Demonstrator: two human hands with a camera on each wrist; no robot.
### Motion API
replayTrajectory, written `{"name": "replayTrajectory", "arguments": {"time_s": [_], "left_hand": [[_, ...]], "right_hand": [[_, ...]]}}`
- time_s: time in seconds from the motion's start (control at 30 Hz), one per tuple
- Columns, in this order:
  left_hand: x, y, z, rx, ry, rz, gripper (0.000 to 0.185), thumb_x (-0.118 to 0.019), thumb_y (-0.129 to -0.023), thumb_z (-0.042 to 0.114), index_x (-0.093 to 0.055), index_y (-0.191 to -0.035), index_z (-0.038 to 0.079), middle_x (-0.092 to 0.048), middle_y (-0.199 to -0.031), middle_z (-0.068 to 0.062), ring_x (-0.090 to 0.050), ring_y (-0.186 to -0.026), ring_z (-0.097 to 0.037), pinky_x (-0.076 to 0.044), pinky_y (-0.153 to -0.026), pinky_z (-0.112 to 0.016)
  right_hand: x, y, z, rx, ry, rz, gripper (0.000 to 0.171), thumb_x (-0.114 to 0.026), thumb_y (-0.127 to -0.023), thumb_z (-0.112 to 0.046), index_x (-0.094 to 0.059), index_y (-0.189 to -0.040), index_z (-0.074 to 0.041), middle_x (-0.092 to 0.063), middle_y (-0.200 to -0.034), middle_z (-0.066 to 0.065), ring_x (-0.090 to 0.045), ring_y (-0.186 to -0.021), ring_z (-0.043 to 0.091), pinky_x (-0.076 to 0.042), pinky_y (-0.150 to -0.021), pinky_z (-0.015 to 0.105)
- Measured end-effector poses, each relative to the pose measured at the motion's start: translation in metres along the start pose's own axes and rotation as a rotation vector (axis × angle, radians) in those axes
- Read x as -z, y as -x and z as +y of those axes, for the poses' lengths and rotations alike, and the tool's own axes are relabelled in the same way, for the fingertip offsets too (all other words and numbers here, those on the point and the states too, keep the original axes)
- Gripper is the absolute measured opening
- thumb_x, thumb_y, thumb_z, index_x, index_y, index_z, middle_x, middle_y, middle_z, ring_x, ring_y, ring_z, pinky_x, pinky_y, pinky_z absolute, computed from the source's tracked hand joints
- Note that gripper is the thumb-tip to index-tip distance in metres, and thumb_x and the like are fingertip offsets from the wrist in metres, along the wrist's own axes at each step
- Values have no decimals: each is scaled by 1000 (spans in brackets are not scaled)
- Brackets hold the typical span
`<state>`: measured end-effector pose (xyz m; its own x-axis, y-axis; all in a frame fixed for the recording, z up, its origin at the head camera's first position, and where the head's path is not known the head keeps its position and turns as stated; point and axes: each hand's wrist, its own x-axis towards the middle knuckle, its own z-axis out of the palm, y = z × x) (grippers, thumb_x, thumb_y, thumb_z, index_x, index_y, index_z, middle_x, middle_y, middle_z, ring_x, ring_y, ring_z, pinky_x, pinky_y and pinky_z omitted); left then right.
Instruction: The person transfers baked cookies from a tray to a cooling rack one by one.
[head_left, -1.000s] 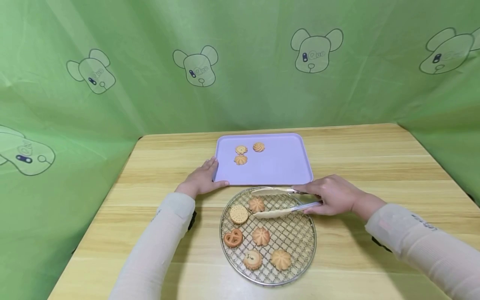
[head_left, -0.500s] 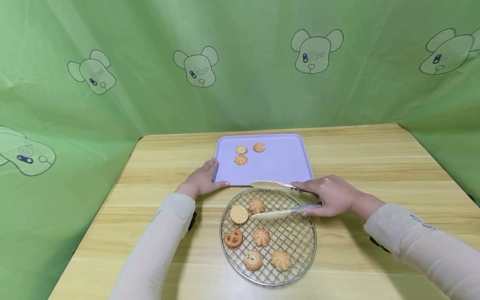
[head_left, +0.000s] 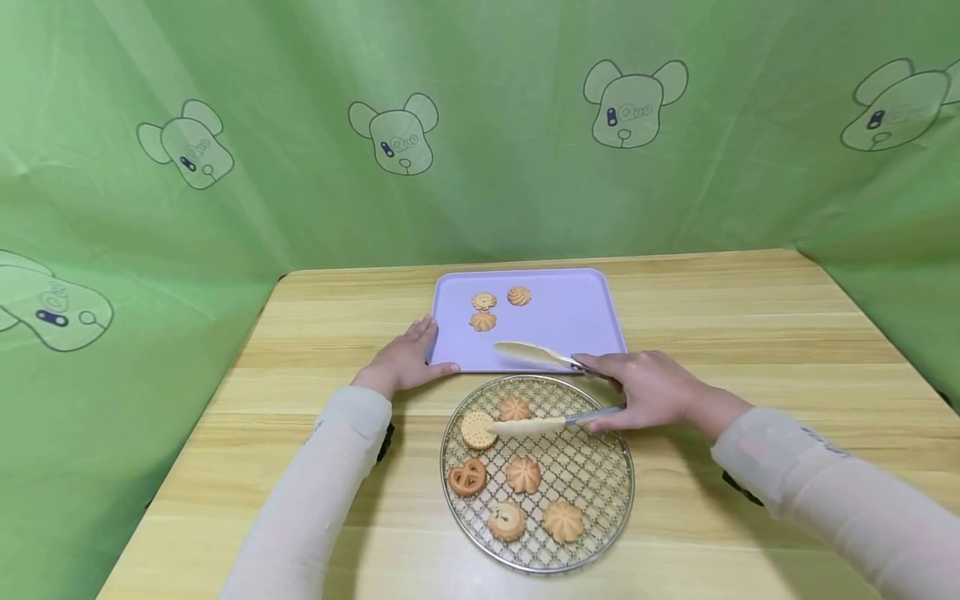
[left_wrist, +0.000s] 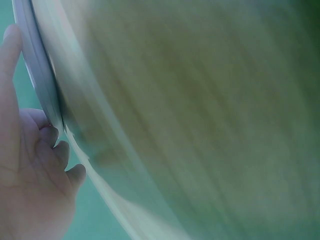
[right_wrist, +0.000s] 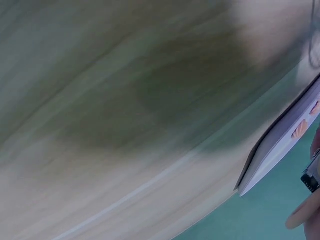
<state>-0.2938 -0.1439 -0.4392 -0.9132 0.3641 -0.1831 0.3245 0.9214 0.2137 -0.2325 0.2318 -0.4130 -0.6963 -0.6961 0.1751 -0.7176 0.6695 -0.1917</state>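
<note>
My right hand (head_left: 651, 388) grips a pair of tongs (head_left: 547, 392) by the handle end. Their cream tips are spread wide: one tip hangs over the near edge of the lilac tray (head_left: 570, 329), the other lies over the round wire rack (head_left: 600, 487) next to a round flat biscuit (head_left: 477, 429). A small flower biscuit (head_left: 514, 408) sits between the two tips. My left hand (head_left: 405, 358) rests on the tray's near left corner, fingers against its rim (left_wrist: 37, 75). Three biscuits (head_left: 495, 307) lie on the tray's far left.
Several more biscuits lie on the rack, among them a pretzel-shaped one (head_left: 467, 477). The wooden table (head_left: 750, 333) is bare to the right and left. Green cloth with bear prints (head_left: 525, 125) walls in the back and sides. Both wrist views are blurred.
The tongs have spread wider and slid left: the far tip rose over the tray's near edge, the near tip reached the round flat biscuit. My left hand has stayed put.
</note>
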Motion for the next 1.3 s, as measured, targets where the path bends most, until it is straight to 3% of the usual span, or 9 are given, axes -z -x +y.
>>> {"name": "replayTrajectory", "arguments": {"time_s": [0.07, 0.17, 0.3, 0.37, 0.47, 0.73, 0.83, 1.03, 1.3], "left_hand": [[0, 0, 0, 1, 2, -2, 99, -43, -88, 70, -9, -151, 1, -4, -158, -13, -6, -144, -27, -11, -116, -38], [1, 1, 1, 1, 5, -3, 99, -44, -88, 69, -9, -151, 1, -5, -158, -13, -7, -144, -27, -11, -116, -38], [1, 2, 2, -2, 4, 4, 99, -44, -88, 69, -10, -151, 1, -5, -158, -13, -8, -144, -29, -12, -116, -40], [1, 1, 2, -2, 3, 6, 99, -44, -88, 69, -10, -151, 1, -5, -158, -13, -8, -144, -29, -12, -116, -40], [0, 1, 1, 2, 0, 3, 100, -43, -87, 70, -9, -151, 1, -4, -158, -12, -8, -144, -28, -12, -116, -39], [0, 0, 1, 5, 1, 5, 100, -43, -87, 70, -9, -151, 2, -3, -158, -12, -7, -144, -28, -13, -116, -39], [1, 0, 1, 8, -7, 0, 101, -41, -87, 72, -9, -152, 2, -2, -158, -11, -7, -144, -27, -13, -116, -39], [3, 1, 2, 10, -9, -8, 102, -41, -86, 73, -9, -152, 2, -2, -158, -11, -6, -144, -27, -13, -115, -39], [4, 2, 2, 14, -5, -12, 100, -42, -87, 71, -9, -152, 3, -2, -158, -10, -6, -144, -27, -13, -116, -40]], "right_hand": [[0, -3, -2, -35, -12, -11, 100, -74, -66, -67, -47, -140, -7, -50, -68, -9, -36, -50, 2, -37, -46, 21], [0, -9, -4, -73, -25, -18, 101, -74, -65, -67, -47, -141, -6, -63, -82, -1, -44, -54, 6, -43, -49, 26], [-3, -17, -6, -103, -28, -21, 103, -73, -65, -69, -46, -141, -5, -65, -116, 15, -64, -82, 23, -55, -71, 41], [-5, -20, -6, -119, -29, -26, 103, -71, -66, -70, -44, -142, -5, -60, -125, 18, -63, -100, 32, -52, -84, 48], [-6, -24, -6, -141, -40, -31, 104, -71, -67, -70, -42, -143, -5, -58, -128, 20, -60, -106, 38, -50, -88, 52], [-7, -36, -8, -174, -46, -4, 101, -71, -70, -66, -41, -144, -4, -58, -126, 22, -60, -105, 38, -50, -87, 53], [-8, -42, -8, -214, -50, -9, 100, -71, -71, -66, -40, -144, -4, -58, -125, 22, -63, -90, 29, -54, -76, 47], [-9, -55, -9, -310, -67, -39, 101, -68, -73, -67, -38, -145, -3, -66, -104, 15, -45, -52, 16, -41, -47, 30], [-9, -68, -14, -393, -33, -82, 102, -64, -74, -69, -37, -144, 1, -59, -74, 6, -47, -55, 18, -41, -46, 31]]}}
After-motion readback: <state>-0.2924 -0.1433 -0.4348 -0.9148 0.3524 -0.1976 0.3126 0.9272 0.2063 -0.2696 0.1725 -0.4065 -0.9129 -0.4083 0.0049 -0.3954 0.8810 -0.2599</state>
